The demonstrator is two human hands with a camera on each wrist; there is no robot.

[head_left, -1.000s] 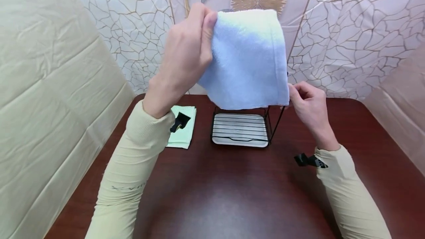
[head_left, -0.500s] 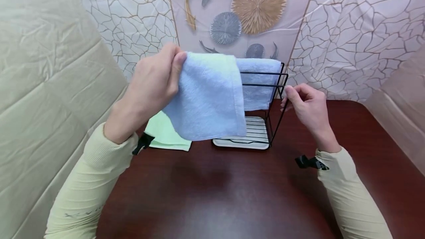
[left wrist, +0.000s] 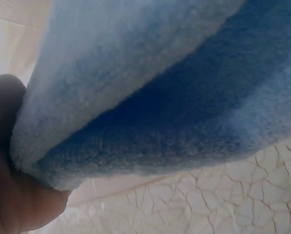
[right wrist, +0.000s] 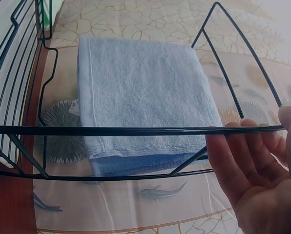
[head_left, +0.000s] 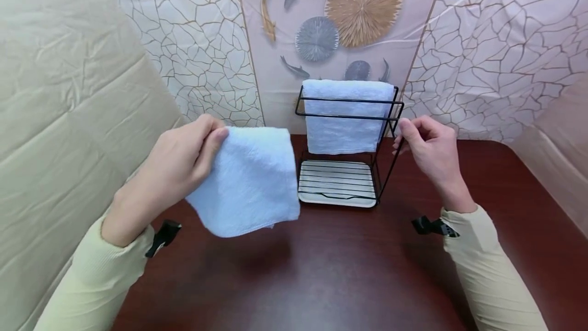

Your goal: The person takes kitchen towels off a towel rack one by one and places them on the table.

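Note:
My left hand (head_left: 170, 162) pinches a folded light-blue towel (head_left: 250, 180) by its top left corner. It hangs above the table, left of a black wire rack (head_left: 346, 116). The left wrist view is filled by the towel's open fold (left wrist: 111, 73), with part of the hand (left wrist: 23, 202) at the left edge. My right hand (head_left: 434, 149) grips the rack's right front upright near the top. Thumb and fingers of the right hand (right wrist: 262, 175) close round the bar in the right wrist view. A second light-blue towel (head_left: 346, 134) is draped over the rack's rear top bar.
Under the rack's wire shelf sits a white tray (head_left: 337, 201) on the dark red-brown table (head_left: 331, 269). A bit of green cloth (right wrist: 47, 17) shows at the top left of the right wrist view. Patterned sheeting (head_left: 206, 24) stands behind the table.
My left hand has moved down and left with its towel, from in front of the rack to beside it. The draped towel has come into view; the green cloth is now hidden from the head view.

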